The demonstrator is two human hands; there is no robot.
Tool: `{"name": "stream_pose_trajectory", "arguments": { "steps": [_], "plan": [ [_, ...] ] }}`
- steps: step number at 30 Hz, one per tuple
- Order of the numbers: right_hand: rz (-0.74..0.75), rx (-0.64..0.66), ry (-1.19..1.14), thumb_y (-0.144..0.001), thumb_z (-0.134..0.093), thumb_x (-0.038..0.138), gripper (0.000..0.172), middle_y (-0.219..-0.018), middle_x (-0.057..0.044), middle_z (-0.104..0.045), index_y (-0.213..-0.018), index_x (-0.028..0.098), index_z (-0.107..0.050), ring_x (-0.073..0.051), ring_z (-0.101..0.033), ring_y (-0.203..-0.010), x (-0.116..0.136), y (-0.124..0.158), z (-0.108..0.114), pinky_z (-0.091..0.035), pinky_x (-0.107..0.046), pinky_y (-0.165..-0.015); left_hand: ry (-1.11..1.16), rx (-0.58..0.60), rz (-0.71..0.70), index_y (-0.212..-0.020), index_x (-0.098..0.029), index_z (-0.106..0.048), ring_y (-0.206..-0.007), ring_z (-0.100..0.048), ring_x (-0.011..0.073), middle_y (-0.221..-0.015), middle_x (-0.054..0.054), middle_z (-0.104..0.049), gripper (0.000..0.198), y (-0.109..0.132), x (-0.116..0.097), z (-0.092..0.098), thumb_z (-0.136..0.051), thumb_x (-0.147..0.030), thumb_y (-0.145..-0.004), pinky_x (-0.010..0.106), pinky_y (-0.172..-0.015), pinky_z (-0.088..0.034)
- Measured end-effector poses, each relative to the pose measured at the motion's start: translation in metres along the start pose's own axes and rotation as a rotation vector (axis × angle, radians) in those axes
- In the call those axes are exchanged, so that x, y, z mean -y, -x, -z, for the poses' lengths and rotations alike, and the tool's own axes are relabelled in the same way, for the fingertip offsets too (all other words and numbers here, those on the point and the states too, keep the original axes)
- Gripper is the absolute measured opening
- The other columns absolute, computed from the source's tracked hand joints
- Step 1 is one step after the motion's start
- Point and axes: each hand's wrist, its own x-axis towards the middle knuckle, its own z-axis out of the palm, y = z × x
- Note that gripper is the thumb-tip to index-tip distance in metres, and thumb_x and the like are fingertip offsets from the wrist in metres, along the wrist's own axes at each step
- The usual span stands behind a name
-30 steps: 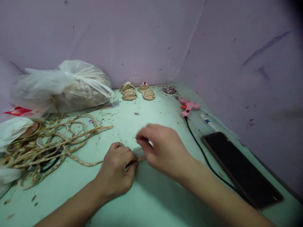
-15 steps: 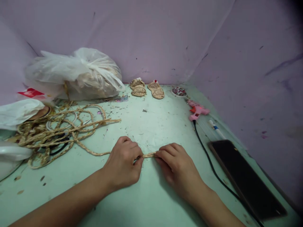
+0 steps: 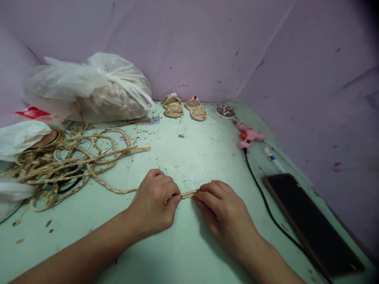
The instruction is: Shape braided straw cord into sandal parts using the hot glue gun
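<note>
Between my two hands a short stretch of braided straw cord [image 3: 188, 194] shows, looking doubled. My left hand [image 3: 158, 199] pinches it between thumb and fingers. From behind that hand the cord runs left to a loose tangle of the same braid. A few centimetres to the right, my right hand [image 3: 220, 207] is closed on the cord's other end, with fingertips and thumb together. Its very end is hidden under the fingers. Both hands rest low over the pale green tabletop [image 3: 166, 252].
A knotted plastic bag [image 3: 94, 90] stands at the back left. Two small woven slippers [image 3: 173, 106] lie by the wall, near a dish of beads [image 3: 225, 112]. At right are a pink glue gun [image 3: 251, 137] with a black cable, a white-and-blue pen [image 3: 274, 158] and a phone [image 3: 314, 225].
Both hands keep their hold on the cord. The strands between them look slightly more spread apart. The whole view has shifted a little.
</note>
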Motion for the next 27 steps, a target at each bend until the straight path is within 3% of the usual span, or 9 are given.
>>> {"name": "stream_pose_trajectory", "arguments": {
  "steps": [6,11,15,18,21,24,27],
  "plan": [
    [0.044,-0.009,0.049,-0.076,-0.046,0.004,0.023,-0.083,-0.005,-0.065,-0.08,0.019,-0.064,-0.019,-0.055,-0.078,0.001,0.003,0.0,-0.036,-0.042,-0.093,0.043,-0.011,0.217,-0.057,-0.017,-0.055,-0.057,-0.046,0.0126,-0.054,-0.002,-0.055,0.018,-0.004,-0.007,-0.002,-0.046,-0.015,-0.073,0.04,-0.077,-0.036],
    [0.033,0.008,0.03,-0.076,-0.047,0.006,0.023,-0.085,-0.003,-0.066,-0.079,0.021,-0.064,-0.018,-0.058,-0.079,0.006,0.005,0.003,-0.037,-0.043,-0.094,-0.094,-0.066,0.259,-0.057,-0.017,-0.052,-0.058,-0.047,0.0142,-0.055,-0.001,-0.055,0.011,-0.004,-0.012,-0.008,-0.049,-0.015,-0.068,0.039,-0.075,-0.035],
    [-0.052,-0.039,-0.101,-0.077,-0.049,0.01,0.019,-0.079,-0.001,-0.067,-0.08,0.022,-0.064,-0.016,-0.061,-0.076,-0.002,0.008,0.026,-0.043,-0.04,-0.089,-0.119,-0.07,0.241,-0.056,-0.017,-0.05,-0.057,-0.047,0.0136,-0.056,-0.001,-0.055,0.012,-0.002,-0.012,-0.01,-0.048,-0.014,-0.067,0.038,-0.075,-0.035],
    [-0.238,-0.173,-0.063,-0.078,-0.055,0.024,0.011,-0.08,-0.002,-0.068,-0.079,0.024,-0.065,-0.019,-0.063,-0.075,-0.024,0.009,0.058,-0.05,-0.033,-0.071,-0.122,-0.079,0.226,-0.056,-0.017,-0.05,-0.056,-0.046,0.013,-0.056,-0.001,-0.055,0.012,-0.002,-0.011,-0.01,-0.047,-0.013,-0.067,0.038,-0.076,-0.036],
    [-0.529,-0.29,0.093,-0.07,-0.062,0.037,0.014,-0.071,-0.002,-0.068,-0.075,0.024,-0.067,-0.022,-0.063,-0.071,-0.053,0.005,0.093,-0.049,-0.037,-0.069,-0.126,-0.07,0.224,-0.056,-0.017,-0.051,-0.056,-0.046,0.0136,-0.055,0.0,-0.055,0.013,-0.002,-0.01,-0.01,-0.046,-0.014,-0.068,0.039,-0.076,-0.036],
    [-0.812,-0.3,0.194,-0.069,-0.062,0.037,0.02,-0.07,-0.005,-0.069,-0.079,0.021,-0.068,-0.025,-0.064,-0.071,-0.08,-0.006,0.12,-0.047,-0.038,-0.068,-0.125,-0.066,0.23,-0.056,-0.017,-0.051,-0.057,-0.046,0.0141,-0.056,0.0,-0.055,0.014,-0.001,-0.01,-0.009,-0.045,-0.014,-0.069,0.039,-0.076,-0.036],
    [-0.894,-0.243,0.243,-0.071,-0.059,0.03,0.016,-0.073,-0.007,-0.07,-0.08,0.02,-0.068,-0.025,-0.064,-0.073,-0.102,-0.016,0.133,-0.046,-0.036,-0.068,-0.128,-0.069,0.233,-0.057,-0.018,-0.052,-0.058,-0.046,0.0142,-0.056,0.0,-0.055,0.015,-0.001,-0.01,-0.01,-0.045,-0.014,-0.069,0.039,-0.077,-0.036]
  ]
}}
